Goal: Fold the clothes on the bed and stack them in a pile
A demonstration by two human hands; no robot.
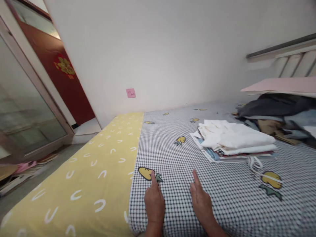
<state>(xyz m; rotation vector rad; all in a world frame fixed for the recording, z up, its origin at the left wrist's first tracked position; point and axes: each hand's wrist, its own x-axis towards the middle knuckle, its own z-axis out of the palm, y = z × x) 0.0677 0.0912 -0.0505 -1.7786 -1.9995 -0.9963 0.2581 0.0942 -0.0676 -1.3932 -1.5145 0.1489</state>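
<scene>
My left hand point(154, 200) lies flat on the black-and-white checked bed sheet point(222, 197), its fingers stretched out beside a printed yellow carrot point(146, 173). A little to its right, my right hand point(201, 199) rests flat on the same sheet with fingers out. Neither hand holds anything. A folded stack of white clothes point(234, 140) sits on the sheet beyond my right hand, out of reach of both hands.
A yellow sheet point(86, 184) with white marks covers the bed's left part. Dark and tan garments point(276, 113) are heaped at the far right under a pink board point(281, 85). A white wall with a pink note point(130, 92) stands behind. A glass door point(22, 108) and floor clutter are on the left.
</scene>
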